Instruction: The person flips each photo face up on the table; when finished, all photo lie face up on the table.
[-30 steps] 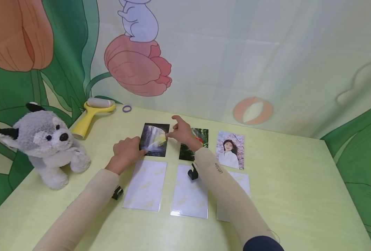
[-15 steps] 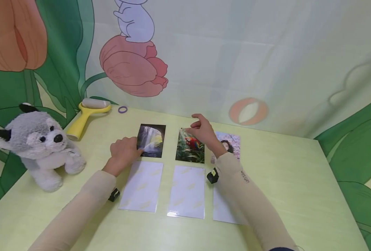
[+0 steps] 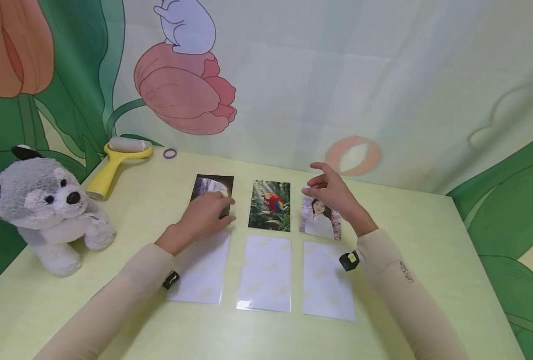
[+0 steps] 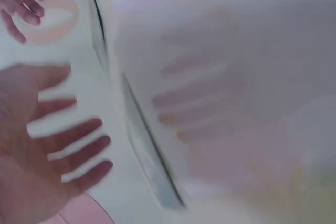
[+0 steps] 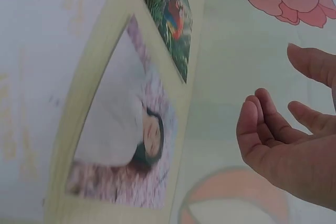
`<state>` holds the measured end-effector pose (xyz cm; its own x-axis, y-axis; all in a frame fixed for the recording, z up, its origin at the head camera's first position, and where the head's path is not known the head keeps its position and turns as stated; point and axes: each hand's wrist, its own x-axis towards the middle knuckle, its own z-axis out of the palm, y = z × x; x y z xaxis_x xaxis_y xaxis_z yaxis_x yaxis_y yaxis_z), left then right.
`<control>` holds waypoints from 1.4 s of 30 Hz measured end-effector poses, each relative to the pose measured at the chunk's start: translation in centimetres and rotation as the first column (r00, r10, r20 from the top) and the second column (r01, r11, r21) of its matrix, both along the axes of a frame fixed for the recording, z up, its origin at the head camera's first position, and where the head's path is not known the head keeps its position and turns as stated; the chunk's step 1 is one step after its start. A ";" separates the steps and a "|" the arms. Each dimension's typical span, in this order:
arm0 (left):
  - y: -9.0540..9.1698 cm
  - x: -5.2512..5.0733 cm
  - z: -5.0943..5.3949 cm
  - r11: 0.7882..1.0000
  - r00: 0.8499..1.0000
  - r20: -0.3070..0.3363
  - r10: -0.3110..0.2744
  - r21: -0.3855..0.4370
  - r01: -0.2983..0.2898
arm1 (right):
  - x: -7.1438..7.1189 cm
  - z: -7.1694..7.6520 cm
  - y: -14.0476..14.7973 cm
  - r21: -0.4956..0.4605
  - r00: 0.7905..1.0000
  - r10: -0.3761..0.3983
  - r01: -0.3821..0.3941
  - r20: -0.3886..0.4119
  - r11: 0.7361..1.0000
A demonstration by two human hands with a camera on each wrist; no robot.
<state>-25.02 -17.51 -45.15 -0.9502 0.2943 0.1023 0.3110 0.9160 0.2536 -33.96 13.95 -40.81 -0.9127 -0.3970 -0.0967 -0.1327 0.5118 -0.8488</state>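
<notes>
Pink-blossomed portrait photo (image 3: 319, 225) lies at one o'clock, partly behind an empty, loosely bent right hand (image 3: 335, 196); spread, empty left hand (image 3: 203, 216) overlaps waterfall photo (image 3: 215, 183), eleven o'clock. Probably light, bendable: pinch edges.

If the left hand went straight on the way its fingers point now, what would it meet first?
The parrot photo, most likely: it lies next in line from the left hand in the head view. Height is hard to judge, so the hand might pass above.
</notes>
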 end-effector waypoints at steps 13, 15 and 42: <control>7.6 2.5 0.6 0.892 0.888 0.095 -0.450 0.006 0.452 | 3.5 -0.8 5.6 0.136 0.998 0.046 -0.039 -0.052 0.990; 8.7 3.0 0.5 0.877 0.871 0.129 -0.474 -0.012 0.480 | 4.1 -1.1 6.3 0.155 0.997 0.052 -0.041 -0.065 0.987; 16.0 6.0 -1.2 0.760 0.776 0.246 -0.581 -0.177 0.626 | 8.6 -3.3 9.4 0.419 0.986 0.169 -0.148 -0.013 0.896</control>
<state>-19.05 -1.53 -46.37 -0.5614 0.8059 -0.1882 0.7931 0.5888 0.1555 -25.34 23.38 -44.13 -0.8488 -0.4702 -0.2418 -0.2768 0.7848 -0.5545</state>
